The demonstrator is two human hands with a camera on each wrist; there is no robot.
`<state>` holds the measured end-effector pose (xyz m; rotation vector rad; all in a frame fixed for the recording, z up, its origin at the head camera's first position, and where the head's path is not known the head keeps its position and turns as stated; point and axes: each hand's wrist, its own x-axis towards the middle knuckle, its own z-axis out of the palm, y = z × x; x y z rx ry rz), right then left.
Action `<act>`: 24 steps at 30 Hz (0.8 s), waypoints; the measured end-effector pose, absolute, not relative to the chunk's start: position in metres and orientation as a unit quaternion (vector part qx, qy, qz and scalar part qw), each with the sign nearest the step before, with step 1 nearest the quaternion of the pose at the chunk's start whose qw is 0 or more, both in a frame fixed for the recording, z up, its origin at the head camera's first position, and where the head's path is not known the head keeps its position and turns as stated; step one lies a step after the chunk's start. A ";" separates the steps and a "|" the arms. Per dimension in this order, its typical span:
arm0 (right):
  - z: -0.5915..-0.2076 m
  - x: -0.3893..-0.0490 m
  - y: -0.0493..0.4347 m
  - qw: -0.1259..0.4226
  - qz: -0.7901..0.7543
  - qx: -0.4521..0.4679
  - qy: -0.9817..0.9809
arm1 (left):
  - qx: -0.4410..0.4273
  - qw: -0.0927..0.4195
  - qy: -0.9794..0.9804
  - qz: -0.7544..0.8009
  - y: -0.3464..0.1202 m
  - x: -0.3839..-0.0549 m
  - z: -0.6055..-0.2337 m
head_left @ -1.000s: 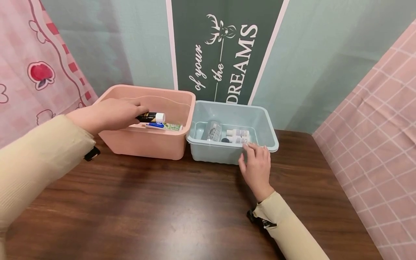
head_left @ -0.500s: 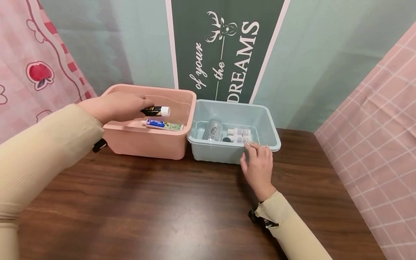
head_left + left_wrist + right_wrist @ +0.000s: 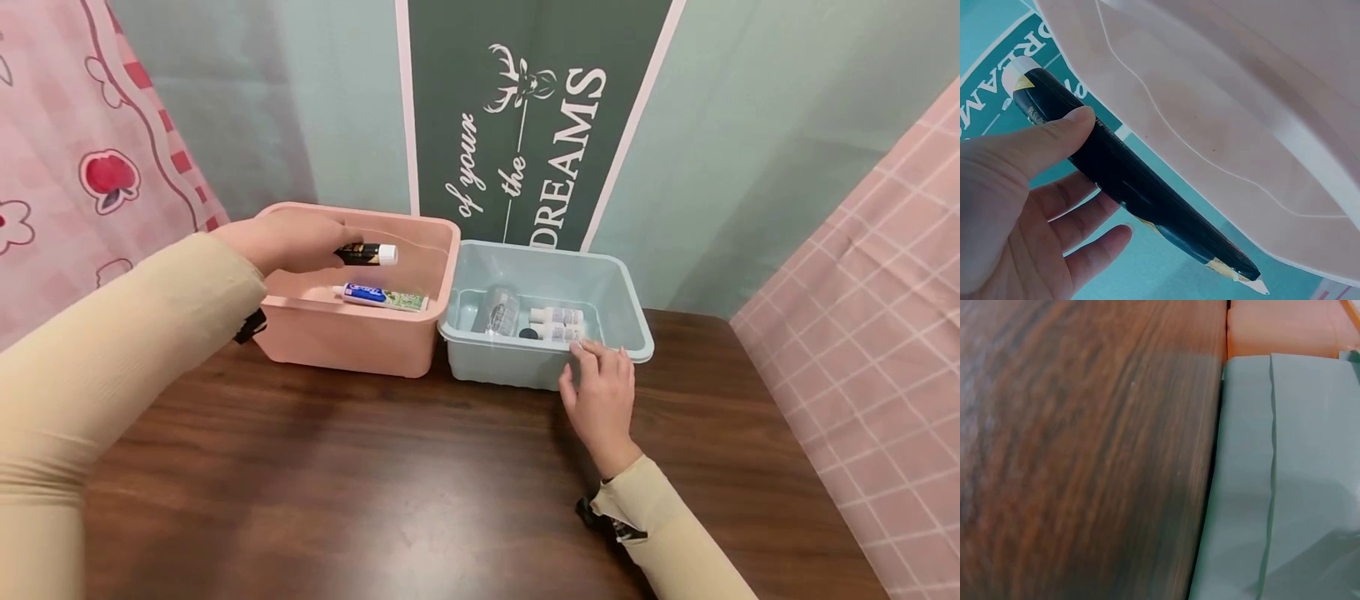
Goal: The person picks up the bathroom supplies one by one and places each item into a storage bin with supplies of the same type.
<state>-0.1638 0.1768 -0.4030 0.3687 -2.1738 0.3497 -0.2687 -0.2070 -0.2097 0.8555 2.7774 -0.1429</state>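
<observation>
My left hand (image 3: 296, 240) holds a black toothpaste tube (image 3: 362, 253) with a white cap over the pink bin (image 3: 352, 346). In the left wrist view the thumb lies across the black toothpaste tube (image 3: 1129, 172), with the fingers behind it. Its flat end points down to the right, beside the bin's wall. Inside the pink bin lies a blue and green toothpaste tube (image 3: 384, 297). The fingertips of my right hand (image 3: 602, 400) rest at the front rim of the light blue bin (image 3: 498, 372); the right wrist view does not show its fingers.
In the blue bin lie a clear bottle (image 3: 501, 312) and small white bottles (image 3: 558, 316), with a round black cap (image 3: 528, 333) beside them. Both bins stand side by side on a dark wooden table (image 3: 420, 467), against a green curtain (image 3: 352, 108). Pink cloth (image 3: 885, 350) borders the right side.
My left hand has shifted the black tube back and right, higher over the pink bin, uncovering the blue and green tube. The right hand stays at the blue bin's rim.
</observation>
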 end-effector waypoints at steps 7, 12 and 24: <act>-0.407 -0.157 0.177 0.438 0.143 0.145 -0.876 | 0.301 0.144 0.941 -0.061 -0.203 -0.279 -0.215; -0.405 -0.158 0.179 0.440 0.138 0.145 -0.875 | 0.291 0.162 0.942 -0.043 -0.197 -0.287 -0.210; -0.403 -0.161 0.177 0.441 0.146 0.145 -0.874 | 0.258 0.170 0.951 -0.026 -0.192 -0.296 -0.205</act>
